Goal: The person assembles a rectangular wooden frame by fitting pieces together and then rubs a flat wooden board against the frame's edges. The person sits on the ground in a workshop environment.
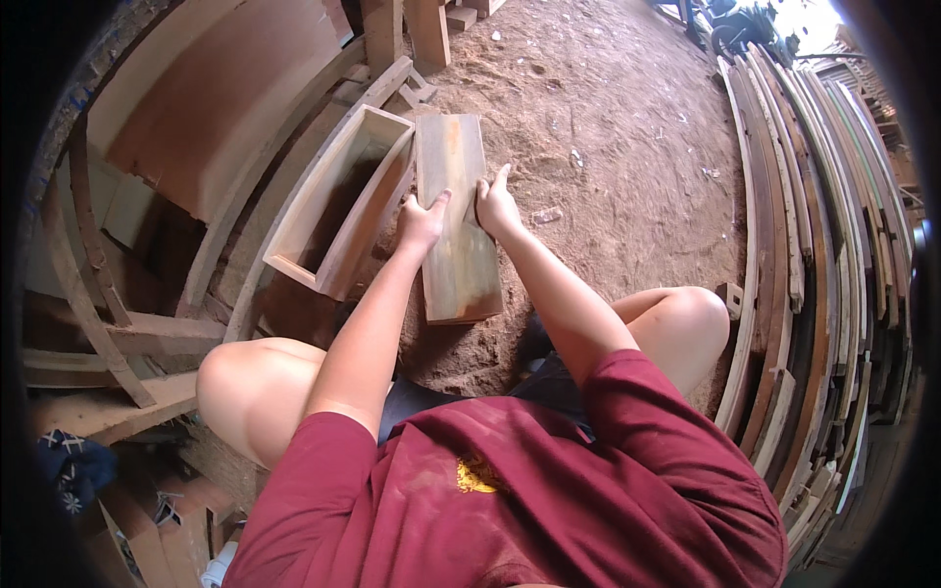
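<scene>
A flat wooden board (457, 257) with brown and grey streaks lies lengthwise on the sawdust floor in front of my knees. My left hand (421, 221) grips its left edge, thumb on top. My right hand (496, 205) holds the right edge a little farther up, thumb raised. Directly left of the board sits an open rectangular wooden box (326, 260), its long side close against the board's edge.
Stacked long planks (804, 245) curve along the right side. Wooden frames and a large panel (196, 108) stand at the left, with offcuts (431, 29) at the top. The sawdust floor (627, 127) stretches ahead. Blue cloth (74, 470) lies at the lower left.
</scene>
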Available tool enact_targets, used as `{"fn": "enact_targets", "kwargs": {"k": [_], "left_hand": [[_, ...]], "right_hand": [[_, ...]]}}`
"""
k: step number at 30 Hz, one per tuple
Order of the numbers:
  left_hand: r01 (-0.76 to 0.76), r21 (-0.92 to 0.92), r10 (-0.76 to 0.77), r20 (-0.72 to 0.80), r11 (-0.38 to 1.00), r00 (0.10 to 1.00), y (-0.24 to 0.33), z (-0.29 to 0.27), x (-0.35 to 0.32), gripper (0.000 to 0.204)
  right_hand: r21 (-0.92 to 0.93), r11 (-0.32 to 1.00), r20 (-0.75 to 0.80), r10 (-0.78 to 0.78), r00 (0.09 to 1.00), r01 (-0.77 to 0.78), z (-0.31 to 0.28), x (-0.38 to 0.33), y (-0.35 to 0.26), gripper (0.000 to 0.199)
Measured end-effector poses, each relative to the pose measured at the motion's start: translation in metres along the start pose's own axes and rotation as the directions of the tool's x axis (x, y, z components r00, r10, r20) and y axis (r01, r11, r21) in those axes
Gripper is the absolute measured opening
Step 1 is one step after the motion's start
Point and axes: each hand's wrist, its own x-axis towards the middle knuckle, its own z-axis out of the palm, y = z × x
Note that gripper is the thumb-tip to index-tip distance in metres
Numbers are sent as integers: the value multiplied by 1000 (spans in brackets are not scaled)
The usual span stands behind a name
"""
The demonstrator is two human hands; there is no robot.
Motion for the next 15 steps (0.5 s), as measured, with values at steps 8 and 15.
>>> {"fn": "enact_targets", "kwargs": {"k": [8,15], "left_hand": [[23,-2,-23,3,1000,1000,-3,4,0,70],[0,-3,0,-19,1000,1000,-2,2,0,71]], "right_hand": [[-51,998,145,33,989,-26,-14,-108,28,77],[-67,993,34,95,995,-92,-2,10,-5,77]]}}
